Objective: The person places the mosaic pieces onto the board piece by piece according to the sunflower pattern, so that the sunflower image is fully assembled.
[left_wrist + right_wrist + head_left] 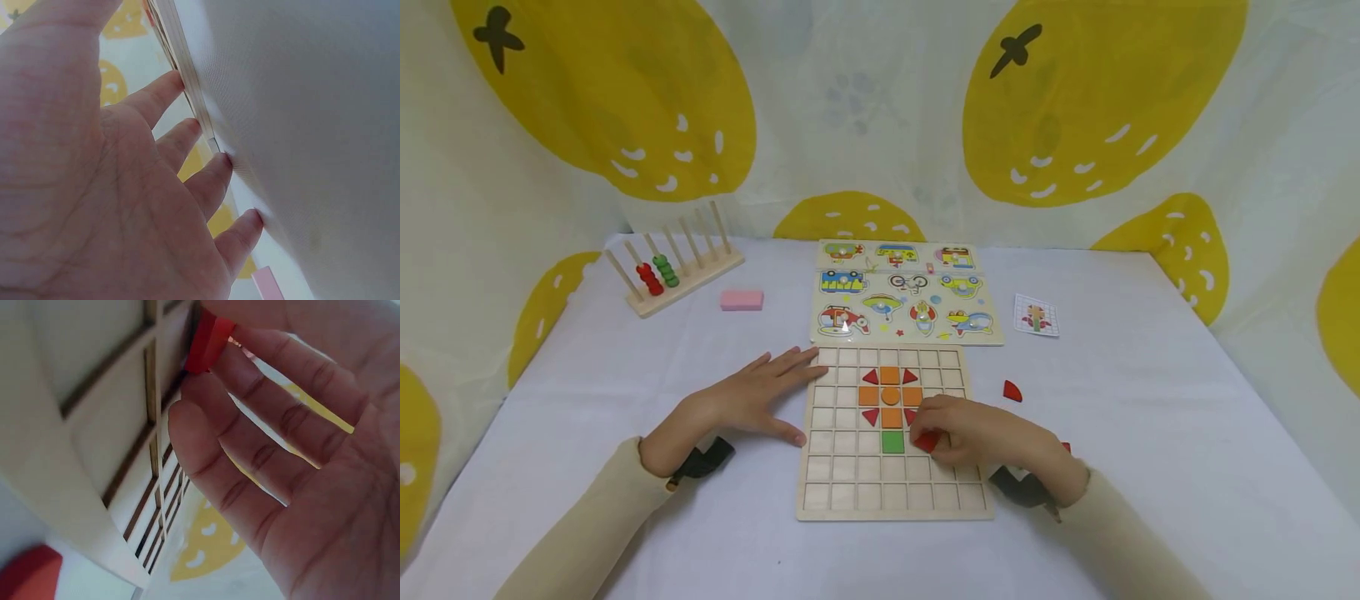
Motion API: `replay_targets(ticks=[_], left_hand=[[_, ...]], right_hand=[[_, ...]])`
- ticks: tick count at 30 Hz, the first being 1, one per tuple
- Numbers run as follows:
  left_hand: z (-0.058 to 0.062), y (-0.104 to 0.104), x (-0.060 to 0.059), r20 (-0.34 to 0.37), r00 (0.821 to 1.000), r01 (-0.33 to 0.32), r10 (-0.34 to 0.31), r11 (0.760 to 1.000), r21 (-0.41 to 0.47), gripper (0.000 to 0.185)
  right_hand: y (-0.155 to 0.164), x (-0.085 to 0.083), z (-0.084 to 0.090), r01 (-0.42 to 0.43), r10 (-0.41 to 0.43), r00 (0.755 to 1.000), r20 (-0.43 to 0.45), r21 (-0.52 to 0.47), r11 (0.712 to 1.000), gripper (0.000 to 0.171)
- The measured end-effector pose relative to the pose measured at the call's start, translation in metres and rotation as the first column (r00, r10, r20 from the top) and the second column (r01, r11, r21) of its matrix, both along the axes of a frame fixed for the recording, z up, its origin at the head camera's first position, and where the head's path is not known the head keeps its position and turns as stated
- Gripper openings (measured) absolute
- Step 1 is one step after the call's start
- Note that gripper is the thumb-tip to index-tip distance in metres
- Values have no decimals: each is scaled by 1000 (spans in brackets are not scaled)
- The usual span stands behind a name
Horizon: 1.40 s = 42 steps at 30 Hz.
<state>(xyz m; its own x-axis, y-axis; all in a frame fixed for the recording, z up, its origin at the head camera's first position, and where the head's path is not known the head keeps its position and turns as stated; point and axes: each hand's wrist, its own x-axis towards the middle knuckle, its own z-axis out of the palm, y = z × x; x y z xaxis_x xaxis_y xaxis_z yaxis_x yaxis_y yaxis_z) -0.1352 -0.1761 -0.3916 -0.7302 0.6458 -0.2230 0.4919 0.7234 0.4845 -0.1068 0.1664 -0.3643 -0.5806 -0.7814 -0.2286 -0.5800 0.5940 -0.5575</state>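
A wooden grid board (pixel 850 467) lies in front of me with orange squares (pixel 890 376), red triangles (pixel 870 377) and a green square (pixel 892 442) set in its cells. My right hand (pixel 947 437) pinches a small red piece (pixel 928 441) over the cell right of the green square. In the right wrist view the red piece (pixel 209 337) is held by the fingertips (pixel 206 387) against the board (pixel 94 444). My left hand (pixel 786 392) lies flat on the table, its straight fingers (pixel 178 84) touching the board's left edge (pixel 187 81).
A vehicle peg puzzle (pixel 906 292) lies behind the board. A wooden bead rack (pixel 673 267) and a pink block (pixel 742 300) are at the back left. A pattern card (pixel 1036 317) and a loose red piece (pixel 1012 391) lie to the right.
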Motion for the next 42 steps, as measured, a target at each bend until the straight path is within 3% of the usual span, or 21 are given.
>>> replay_targets(ticks=[9, 22, 35, 42], left_hand=[[0, 0, -1, 5, 1000, -1, 1, 1000, -4, 99], [0, 2, -1, 0, 1000, -5, 5, 1000, -15, 98], [-1, 2, 0, 5, 1000, -7, 7, 1000, -4, 98], [-2, 2, 0, 5, 1000, -6, 6, 1000, -2, 98]], right_hand=[[1, -1, -4, -51, 50, 997, -56, -18, 999, 16], [-4, -4, -9, -85, 84, 996, -22, -75, 994, 13], [0, -2, -5, -42, 42, 999, 3, -40, 998, 14], [16, -8, 4, 39, -40, 999, -12, -66, 997, 12]])
